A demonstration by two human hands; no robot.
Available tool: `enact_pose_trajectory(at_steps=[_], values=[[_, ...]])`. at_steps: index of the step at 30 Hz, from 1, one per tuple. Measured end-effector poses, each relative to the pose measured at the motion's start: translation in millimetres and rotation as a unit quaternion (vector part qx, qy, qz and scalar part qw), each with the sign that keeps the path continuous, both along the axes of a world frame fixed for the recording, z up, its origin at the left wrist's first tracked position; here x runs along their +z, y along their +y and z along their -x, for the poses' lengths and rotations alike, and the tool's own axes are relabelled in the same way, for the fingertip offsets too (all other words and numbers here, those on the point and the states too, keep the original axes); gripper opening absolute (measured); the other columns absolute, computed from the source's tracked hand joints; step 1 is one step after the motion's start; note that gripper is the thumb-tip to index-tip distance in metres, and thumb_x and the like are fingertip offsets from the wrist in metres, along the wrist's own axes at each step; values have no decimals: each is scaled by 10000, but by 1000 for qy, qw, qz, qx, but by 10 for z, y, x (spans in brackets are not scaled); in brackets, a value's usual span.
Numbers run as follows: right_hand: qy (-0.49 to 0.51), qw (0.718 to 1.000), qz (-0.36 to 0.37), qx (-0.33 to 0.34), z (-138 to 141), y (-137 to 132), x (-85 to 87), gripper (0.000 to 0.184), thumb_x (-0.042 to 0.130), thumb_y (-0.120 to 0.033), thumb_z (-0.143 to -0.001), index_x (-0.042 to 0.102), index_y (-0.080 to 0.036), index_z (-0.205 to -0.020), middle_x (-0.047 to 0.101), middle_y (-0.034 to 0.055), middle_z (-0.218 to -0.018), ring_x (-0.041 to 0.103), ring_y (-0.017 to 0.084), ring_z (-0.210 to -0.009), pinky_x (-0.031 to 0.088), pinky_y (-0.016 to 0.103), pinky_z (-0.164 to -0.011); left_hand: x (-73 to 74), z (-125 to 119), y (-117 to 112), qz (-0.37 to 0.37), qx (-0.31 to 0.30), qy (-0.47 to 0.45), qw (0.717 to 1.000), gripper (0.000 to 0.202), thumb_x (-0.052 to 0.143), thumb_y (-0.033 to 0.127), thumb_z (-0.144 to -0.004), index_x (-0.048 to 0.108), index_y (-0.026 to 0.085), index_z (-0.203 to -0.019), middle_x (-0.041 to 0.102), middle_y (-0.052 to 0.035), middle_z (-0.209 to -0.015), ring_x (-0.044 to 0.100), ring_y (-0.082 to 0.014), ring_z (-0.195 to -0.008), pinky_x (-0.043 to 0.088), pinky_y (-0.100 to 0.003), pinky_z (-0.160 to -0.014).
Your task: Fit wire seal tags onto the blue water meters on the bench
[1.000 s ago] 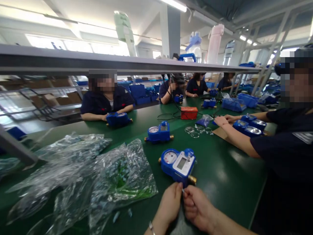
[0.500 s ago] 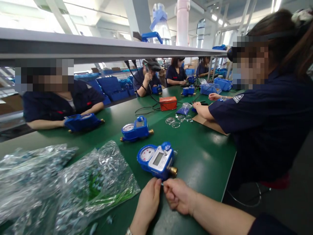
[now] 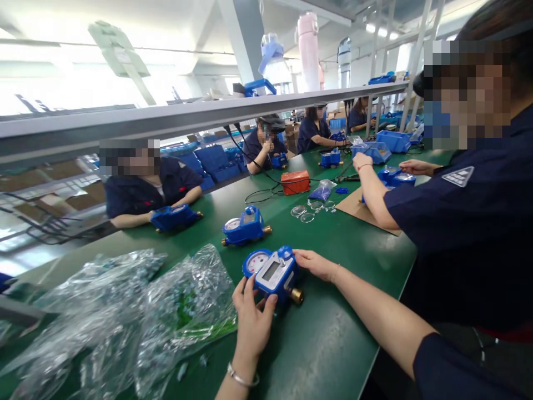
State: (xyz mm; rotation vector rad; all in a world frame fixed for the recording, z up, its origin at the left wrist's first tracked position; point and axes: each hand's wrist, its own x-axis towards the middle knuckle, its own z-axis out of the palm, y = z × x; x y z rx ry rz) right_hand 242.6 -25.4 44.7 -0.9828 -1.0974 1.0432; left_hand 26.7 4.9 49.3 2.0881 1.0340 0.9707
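A blue water meter point(image 3: 272, 273) with a round dial, a grey display panel and a brass pipe end stands on the green table before me. My left hand point(image 3: 253, 319) grips its near left side, thumb and fingers curved against the casing. At the far right edge, beside the blue round cap, my right hand point(image 3: 316, 264) holds the meter with its fingertips; part of those fingers is hidden behind the casing. A second blue water meter point(image 3: 246, 226) stands just behind, untouched by my hands.
Clear plastic bags point(image 3: 187, 300) of small blue-grey parts cover the table's left. Coiled clear wires point(image 3: 307, 218), a bag of purple-blue parts point(image 3: 322, 191) and an orange box point(image 3: 295, 183) lie farther back. A co-worker point(image 3: 470, 222) works close on the right; others sit across.
My hands have parted from their pinch in front of the meter. The left now grips its near side; the right has moved up to its far right edge. The view has shifted left.
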Motion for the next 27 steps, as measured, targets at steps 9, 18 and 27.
enact_pose_trajectory(at_steps=[9,18,27], values=[[-47,997,64,-18,383,-392,526,462,515,-618,-774,475,-178,-637,434,-63,-507,421,72,-421,322,176,-388,946,321,-372,375,-16,-176,910,444,588,470,-778,547,155,-1088,612,-70,-933,610,-198,-800,544,-295,-613],[-99,990,92,38,665,-777,678,449,525,-606,-779,430,-187,-649,459,-57,-487,435,73,-400,325,168,-361,952,735,-733,474,-6,-245,846,310,652,350,-767,616,143,-995,703,-69,-816,669,-212,-743,554,-324,-728],[-112,986,103,66,754,-834,703,438,526,-598,-782,437,-185,-669,481,-48,-503,452,82,-415,353,178,-378,973,876,-872,488,-9,-274,829,353,628,324,-789,579,159,-1097,695,-88,-931,663,-248,-829,549,-361,-760]])
